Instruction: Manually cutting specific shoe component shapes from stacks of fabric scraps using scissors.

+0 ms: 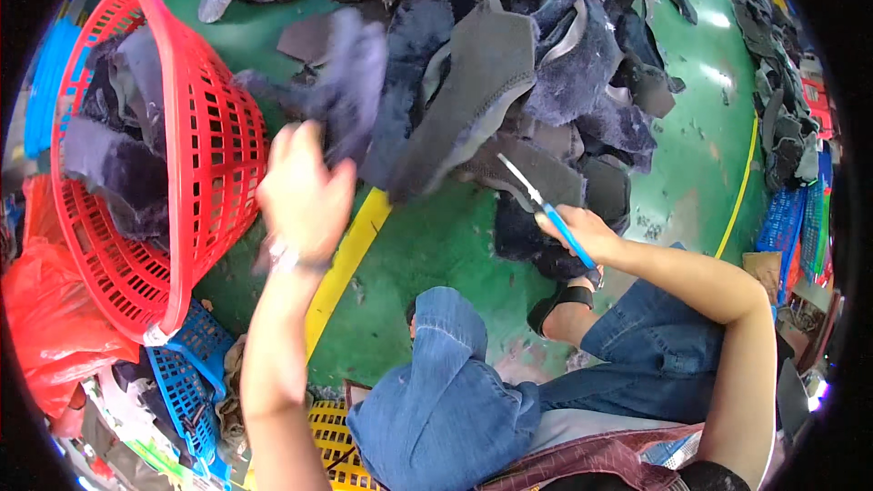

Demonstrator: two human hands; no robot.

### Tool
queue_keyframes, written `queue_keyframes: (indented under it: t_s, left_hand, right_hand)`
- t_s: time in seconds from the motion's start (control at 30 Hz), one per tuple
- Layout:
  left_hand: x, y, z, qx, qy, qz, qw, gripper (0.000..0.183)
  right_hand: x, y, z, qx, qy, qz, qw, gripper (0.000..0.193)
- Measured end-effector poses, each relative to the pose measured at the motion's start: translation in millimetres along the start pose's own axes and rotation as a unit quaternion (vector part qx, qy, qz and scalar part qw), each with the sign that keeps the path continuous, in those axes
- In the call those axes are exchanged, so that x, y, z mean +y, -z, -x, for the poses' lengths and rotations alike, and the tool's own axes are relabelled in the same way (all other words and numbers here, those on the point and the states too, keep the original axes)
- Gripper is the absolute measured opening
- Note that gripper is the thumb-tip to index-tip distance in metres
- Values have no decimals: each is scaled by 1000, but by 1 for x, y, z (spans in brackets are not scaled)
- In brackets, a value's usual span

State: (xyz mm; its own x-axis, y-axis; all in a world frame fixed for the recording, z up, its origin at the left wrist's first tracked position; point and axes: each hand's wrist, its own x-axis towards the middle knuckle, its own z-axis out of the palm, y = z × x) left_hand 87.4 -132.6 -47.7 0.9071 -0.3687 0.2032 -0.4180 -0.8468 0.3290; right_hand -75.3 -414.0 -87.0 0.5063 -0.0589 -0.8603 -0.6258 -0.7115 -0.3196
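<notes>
My left hand (305,186) is raised beside the red basket (218,141), its fingers smeared by motion. Just beyond its fingertips is a blurred, purplish-grey fleecy fabric piece (356,82); whether the fingers hold it is unclear. In my right hand (587,235) is a slim blue-handled tool (568,235) with a pale pointed blade, the tip toward the upper left. That blade lies in front of a heap of dark, fleece-lined cut pieces (477,86) on the green floor. More fleecy pieces (118,168) lie inside the tilted basket.
A yellow floor line (350,259) runs between the basket and my knees. Blue baskets (191,382) and a red plastic bag (59,318) crowd the lower left. Another row of dark pieces (782,109) lies at the far right. A yellow crate (341,441) is beside my leg.
</notes>
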Motion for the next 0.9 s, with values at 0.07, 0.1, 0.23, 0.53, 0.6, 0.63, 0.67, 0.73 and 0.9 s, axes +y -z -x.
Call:
queue_keyframes:
  t_s: [0.07, 0.1, 0.23, 0.53, 0.6, 0.63, 0.67, 0.73, 0.9]
  left_hand:
    - [18, -53, -30, -5, -33, -19, 999, 30]
    - [28, -81, -37, -16, -32, 5, 999, 30]
    - [77, -137, -25, -108, 1, 127, 986, 68]
    - [36, -120, -32, -127, 49, 114, 984, 37]
    - [36, -111, -27, -165, 64, 104, 979, 38]
    - [34, -107, -24, -177, 72, 97, 977, 39]
    - [34, -104, -22, -177, 73, 97, 977, 39]
    - [35, -100, -18, -168, 76, 98, 978, 40]
    - [30, -100, -7, -152, 52, 99, 982, 40]
  right_hand:
    - [-6, 0, -21, 7, 16, -35, 999, 72]
    - [-18, -2, -28, 26, 31, -32, 999, 73]
    - [-43, -14, -45, 32, 35, -65, 997, 61]
    - [-12, 3, -12, 75, 74, -165, 981, 57]
    - [-8, 8, -18, 53, 116, -293, 948, 54]
    - [-15, 13, -18, 53, 116, -292, 948, 54]
    - [-22, 19, -19, 31, 101, -300, 948, 54]
    - [-33, 23, -19, 12, 79, -309, 948, 57]
    - [-47, 24, -14, 0, 84, -297, 951, 56]
